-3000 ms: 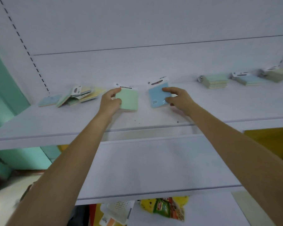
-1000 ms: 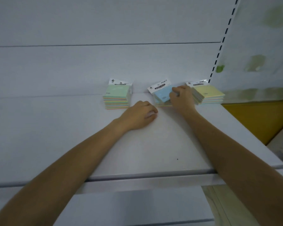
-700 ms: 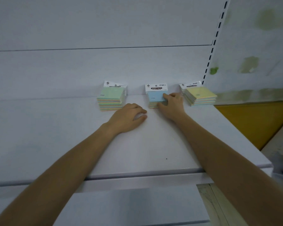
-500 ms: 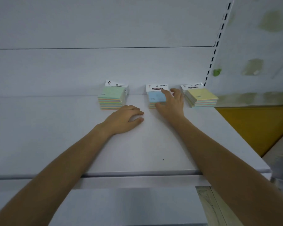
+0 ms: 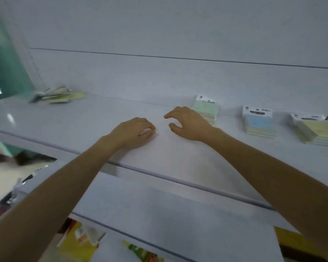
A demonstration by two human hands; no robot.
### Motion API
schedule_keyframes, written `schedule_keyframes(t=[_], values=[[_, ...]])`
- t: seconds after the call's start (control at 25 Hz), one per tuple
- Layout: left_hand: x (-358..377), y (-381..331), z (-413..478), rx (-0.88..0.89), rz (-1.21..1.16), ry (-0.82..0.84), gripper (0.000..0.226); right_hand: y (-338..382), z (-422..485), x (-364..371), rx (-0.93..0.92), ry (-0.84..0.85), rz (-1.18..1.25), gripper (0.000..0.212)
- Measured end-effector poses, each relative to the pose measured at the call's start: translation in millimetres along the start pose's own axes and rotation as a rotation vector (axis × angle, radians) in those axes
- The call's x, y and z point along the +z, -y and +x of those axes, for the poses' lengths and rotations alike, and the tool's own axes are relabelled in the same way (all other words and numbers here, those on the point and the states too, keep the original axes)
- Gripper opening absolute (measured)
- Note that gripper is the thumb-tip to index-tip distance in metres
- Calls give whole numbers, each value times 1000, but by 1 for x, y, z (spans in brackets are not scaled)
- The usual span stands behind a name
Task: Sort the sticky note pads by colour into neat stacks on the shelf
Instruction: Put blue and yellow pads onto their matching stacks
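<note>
Three neat stacks stand at the back right of the white shelf (image 5: 178, 157): a green-topped stack (image 5: 206, 110), a blue-topped stack (image 5: 259, 123) and a yellow-topped stack (image 5: 318, 131). A loose heap of unsorted pads (image 5: 59, 95) lies at the far left. My left hand (image 5: 134, 132) rests on the shelf with fingers loosely curled, holding nothing. My right hand (image 5: 187, 122) hovers just right of it, in front of the green stack, fingers relaxed and empty.
A lower white shelf (image 5: 169, 214) juts out below, with yellow and colourful packages (image 5: 80, 244) under it. A teal wall (image 5: 4, 63) borders the left end. The shelf's back panel (image 5: 178, 76) rises behind the pads.
My right hand has let go of the blue stack and moved left next to my left hand. The view has swung left, bringing the loose heap into sight.
</note>
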State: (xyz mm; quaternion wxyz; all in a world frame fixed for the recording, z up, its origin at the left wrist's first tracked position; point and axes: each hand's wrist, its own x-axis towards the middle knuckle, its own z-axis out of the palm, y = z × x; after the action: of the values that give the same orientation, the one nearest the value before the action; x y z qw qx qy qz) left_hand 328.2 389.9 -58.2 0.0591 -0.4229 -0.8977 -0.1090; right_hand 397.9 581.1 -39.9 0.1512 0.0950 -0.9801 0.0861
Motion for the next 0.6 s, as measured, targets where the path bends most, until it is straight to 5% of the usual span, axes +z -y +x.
schedule_keyframes(t=[0.32, 0.6], values=[[-62, 203, -130, -363, 3, -143, 33, 166, 126, 74, -61, 157, 142, 37], [-81, 322, -151, -501, -45, -233, 31, 223, 227, 131, 59, 151, 257, 35]])
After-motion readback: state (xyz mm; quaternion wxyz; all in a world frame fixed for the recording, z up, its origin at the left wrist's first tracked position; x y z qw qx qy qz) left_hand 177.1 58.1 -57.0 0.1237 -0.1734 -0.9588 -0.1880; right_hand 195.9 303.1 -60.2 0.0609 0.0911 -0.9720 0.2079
